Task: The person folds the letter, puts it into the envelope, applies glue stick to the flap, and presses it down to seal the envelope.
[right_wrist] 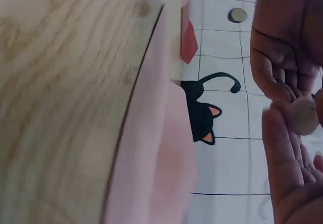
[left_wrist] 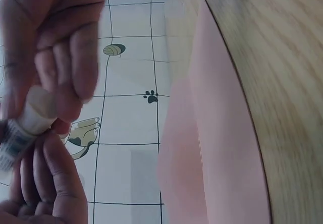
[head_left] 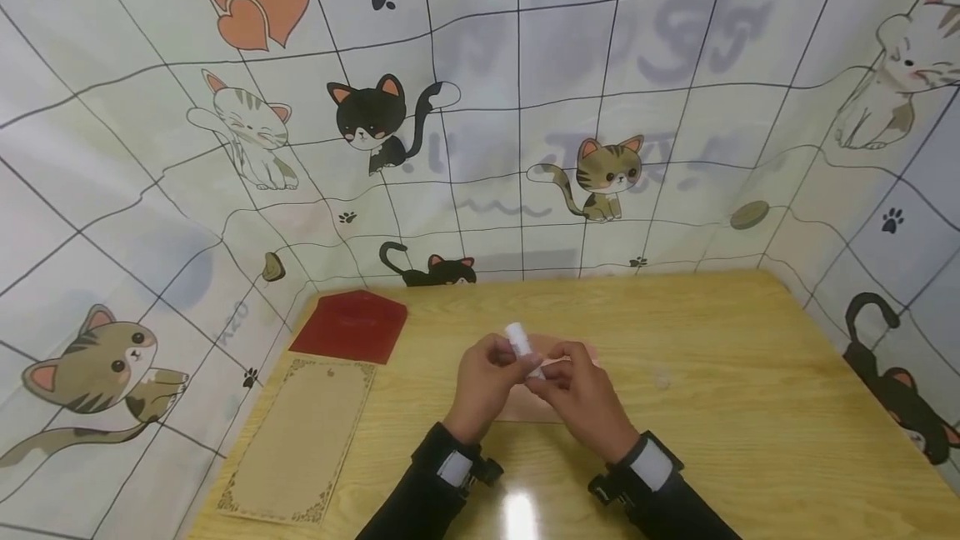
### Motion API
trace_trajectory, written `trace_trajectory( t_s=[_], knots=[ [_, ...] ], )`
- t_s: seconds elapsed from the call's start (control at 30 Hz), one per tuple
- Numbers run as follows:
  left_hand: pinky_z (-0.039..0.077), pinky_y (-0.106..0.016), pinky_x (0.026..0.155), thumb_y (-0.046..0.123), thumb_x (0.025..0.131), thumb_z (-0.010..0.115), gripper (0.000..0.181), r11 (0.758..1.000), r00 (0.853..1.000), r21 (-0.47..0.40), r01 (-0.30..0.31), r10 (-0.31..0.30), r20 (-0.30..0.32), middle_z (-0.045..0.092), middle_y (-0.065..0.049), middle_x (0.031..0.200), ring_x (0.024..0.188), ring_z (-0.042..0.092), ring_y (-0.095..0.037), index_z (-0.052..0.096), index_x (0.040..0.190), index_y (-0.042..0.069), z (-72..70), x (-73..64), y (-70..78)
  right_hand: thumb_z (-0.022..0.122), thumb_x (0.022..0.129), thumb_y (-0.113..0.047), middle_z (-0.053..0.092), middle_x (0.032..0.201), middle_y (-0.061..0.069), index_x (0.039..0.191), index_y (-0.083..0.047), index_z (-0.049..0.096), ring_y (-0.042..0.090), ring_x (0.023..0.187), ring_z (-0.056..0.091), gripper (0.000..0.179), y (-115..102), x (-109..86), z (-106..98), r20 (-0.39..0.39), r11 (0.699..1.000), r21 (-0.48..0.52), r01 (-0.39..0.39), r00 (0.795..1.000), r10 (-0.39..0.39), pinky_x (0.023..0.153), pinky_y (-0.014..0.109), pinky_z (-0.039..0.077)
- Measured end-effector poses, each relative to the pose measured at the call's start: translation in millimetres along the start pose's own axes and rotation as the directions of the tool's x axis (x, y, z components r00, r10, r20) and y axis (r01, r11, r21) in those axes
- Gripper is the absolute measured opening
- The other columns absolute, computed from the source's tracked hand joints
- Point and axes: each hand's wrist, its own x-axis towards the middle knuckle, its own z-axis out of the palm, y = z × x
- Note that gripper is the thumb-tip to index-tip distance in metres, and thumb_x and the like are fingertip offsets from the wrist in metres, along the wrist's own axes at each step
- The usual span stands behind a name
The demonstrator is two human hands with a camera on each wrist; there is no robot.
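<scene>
I have the tube (head_left: 517, 338) above the pink envelope (head_left: 527, 409), the left hand's (head_left: 482, 383) thumb and fingers clamped on it, the right hand's (head_left: 588, 398) fingertips pinching its lower end. If those 2 grips pull unevenly, I reckon it could slip and drop onto the envelope, knocking its raised flap askew.
</scene>
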Motion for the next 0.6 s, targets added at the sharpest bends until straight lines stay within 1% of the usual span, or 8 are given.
trace_trajectory(
  t_s=[0.03, 0.1, 0.17, 0.23, 0.37, 0.5, 0.53, 0.6],
  knots=[
    [0.061, -0.035, 0.077, 0.03, 0.082, 0.087, 0.035, 1.0, 1.0, 0.007, -0.005, 0.005, 0.01, 0.072, -0.009, 0.092, 0.086, 0.069, -0.015, 0.067, 0.097, 0.006, -0.3, 0.0, -0.5, 0.073, 0.095, -0.034, 0.077, 0.11, 0.007, 0.128, -0.015, 0.042, 0.015, 0.097, 0.076, 0.049, 2.7, 0.8, -1.3, 0.047, 0.995, 0.088, -0.045, 0.998, 0.041, 0.082, 0.03, 0.062],
    [0.06, -0.033, 0.078, 0.026, 0.084, 0.085, 0.029, 1.0, 0.999, 0.02, -0.019, 0.018, 0.041, 0.073, -0.009, 0.095, 0.088, 0.069, -0.015, 0.07, 0.1, 0.007, -0.5, -0.7, -0.8, 0.07, 0.098, -0.027, 0.073, 0.118, 0.016, 0.13, -0.009, 0.036, 0.023, 0.105, 0.075, 0.05, 8.6, 1.9, -3.2, 0.142, 0.963, 0.248, -0.107, 0.987, 0.073, 0.087, 0.034, 0.062],
    [0.059, -0.031, 0.079, 0.019, 0.087, 0.081, 0.025, 0.999, 0.996, 0.018, -0.033, 0.032, 0.084, 0.074, -0.012, 0.099, 0.089, 0.069, -0.015, 0.072, 0.105, 0.005, -0.5, -0.6, -0.1, 0.066, 0.101, -0.02, 0.069, 0.124, 0.024, 0.13, -0.003, 0.032, 0.03, 0.111, 0.073, 0.048, 14.0, 3.3, -5.0, 0.214, 0.923, 0.363, -0.13, 0.975, 0.053, 0.091, 0.036, 0.062],
    [0.059, -0.03, 0.082, 0.012, 0.091, 0.076, 0.022, 0.999, 0.991, 0.008, -0.037, 0.035, 0.129, 0.076, -0.015, 0.105, 0.093, 0.07, -0.013, 0.073, 0.112, 0.004, -0.4, -1.0, 1.2, 0.062, 0.103, -0.017, 0.066, 0.128, 0.025, 0.128, -0.001, 0.031, 0.032, 0.115, 0.071, 0.043, 19.2, 3.7, -6.5, 0.271, 0.885, 0.443, -0.144, 0.962, 0.021, 0.093, 0.037, 0.061],
    [0.055, -0.03, 0.095, 0.003, 0.097, 0.063, 0.03, 0.999, 0.975, -0.037, -0.029, 0.036, 0.218, 0.074, -0.015, 0.123, 0.108, 0.069, -0.013, 0.07, 0.126, 0.004, -2.0, -1.0, 4.9, 0.052, 0.107, -0.015, 0.066, 0.124, 0.01, 0.128, -0.006, 0.037, 0.018, 0.112, 0.071, 0.026, 28.4, 4.0, -9.8, 0.367, 0.789, 0.582, -0.196, 0.929, -0.039, 0.094, 0.032, 0.06],
    [0.047, -0.036, 0.108, 0.003, 0.1, 0.058, 0.035, 0.998, 0.956, -0.058, -0.032, 0.048, 0.29, 0.07, -0.014, 0.134, 0.122, 0.064, -0.014, 0.068, 0.132, 0.01, -4.9, -1.2, 7.6, 0.04, 0.111, -0.01, 0.065, 0.116, -0.001, 0.13, -0.011, 0.041, 0.009, 0.103, 0.067, 0.02, 34.3, 4.5, -11.2, 0.462, 0.674, 0.688, -0.268, 0.879, -0.122, 0.094, 0.027, 0.058],
    [0.045, -0.037, 0.109, 0.004, 0.1, 0.058, 0.035, 0.998, 0.953, -0.053, -0.035, 0.049, 0.299, 0.07, -0.013, 0.134, 0.123, 0.063, -0.014, 0.069, 0.132, 0.012, -5.5, -1.5, 8.3, 0.039, 0.111, -0.008, 0.065, 0.115, -0.001, 0.13, -0.011, 0.041, 0.008, 0.102, 0.066, 0.02, 35.1, 4.5, -11.2, 0.477, 0.652, 0.704, -0.281, 0.867, -0.142, 0.094, 0.027, 0.058],
    [0.043, -0.04, 0.11, 0.005, 0.099, 0.059, 0.035, 0.998, 0.949, -0.048, -0.037, 0.05, 0.313, 0.072, -0.011, 0.131, 0.123, 0.063, -0.015, 0.07, 0.131, 0.015, -6.6, -2.3, 8.7, 0.037, 0.111, -0.006, 0.065, 0.114, -0.002, 0.131, -0.012, 0.042, 0.008, 0.1, 0.066, 0.022, 35.7, 4.0, -11.3, 0.497, 0.625, 0.724, -0.292, 0.849, -0.179, 0.094, 0.028, 0.058]
  ],
)
